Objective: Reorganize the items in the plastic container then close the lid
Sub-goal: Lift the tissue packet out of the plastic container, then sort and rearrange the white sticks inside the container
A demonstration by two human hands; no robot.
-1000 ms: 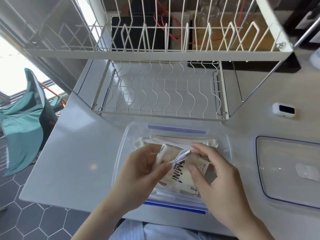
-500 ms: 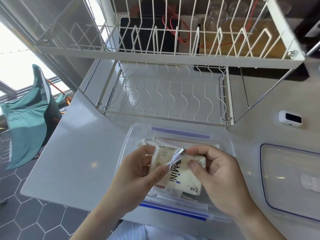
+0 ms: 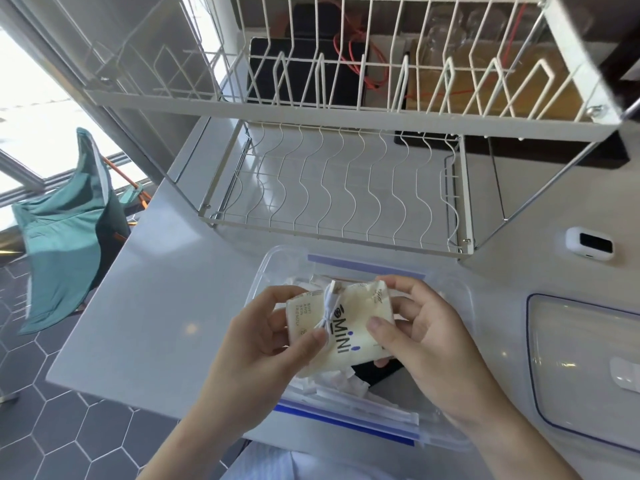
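Observation:
A clear plastic container (image 3: 450, 289) with blue latches stands open on the counter in front of me. Both hands hold a cream tissue pack (image 3: 356, 327) marked "MINI" above it, together with a coiled white cable (image 3: 329, 306) lying across the pack's face. My left hand (image 3: 263, 344) pinches the pack's left side and the cable with thumb and fingers. My right hand (image 3: 426, 337) grips the pack's right edge. White packets and a dark item lie in the container beneath. The container's clear lid (image 3: 581, 368) lies on the counter to the right.
A white two-tier wire dish rack (image 3: 339, 188) stands right behind the container. A small white device (image 3: 588, 243) with a dark screen lies at the right. The counter's left edge drops to a tiled floor, where a teal cloth (image 3: 65, 230) hangs.
Both hands have lifted the tissue pack and cable up out of the container and turned the pack slightly. The view has moved closer.

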